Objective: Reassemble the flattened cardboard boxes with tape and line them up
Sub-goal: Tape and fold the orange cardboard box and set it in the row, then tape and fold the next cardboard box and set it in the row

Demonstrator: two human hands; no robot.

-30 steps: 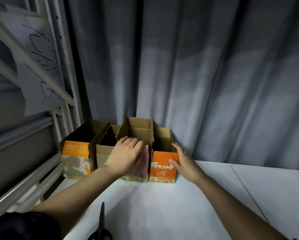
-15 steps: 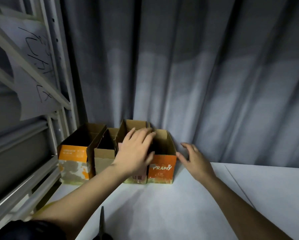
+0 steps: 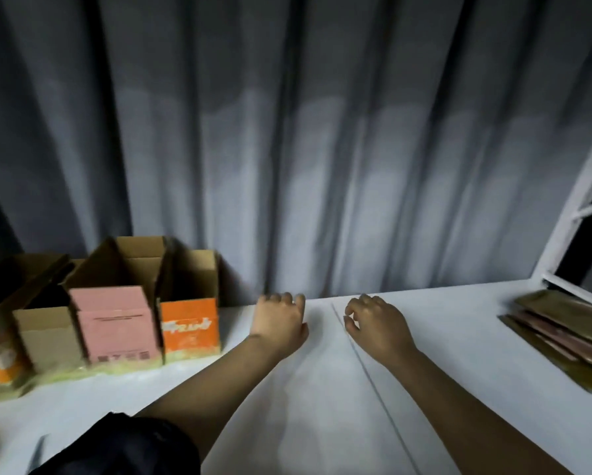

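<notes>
The orange box (image 3: 189, 326) carries white brand lettering too blurred to read, and the pink box (image 3: 118, 329) shows a thin printed line and a row of dark marks near its base, equally unreadable.

A row of open boxes (image 3: 116, 313) blocks the table's (image 3: 322, 389) left rear, touching side by side against the curtain (image 3: 322, 166); flattened cardboard (image 3: 562, 334) occupies the right edge; between them the white surface lies bare, where the left hand (image 3: 279, 320) and right hand (image 3: 373, 323) hover, well apart from both obstacles.
</notes>
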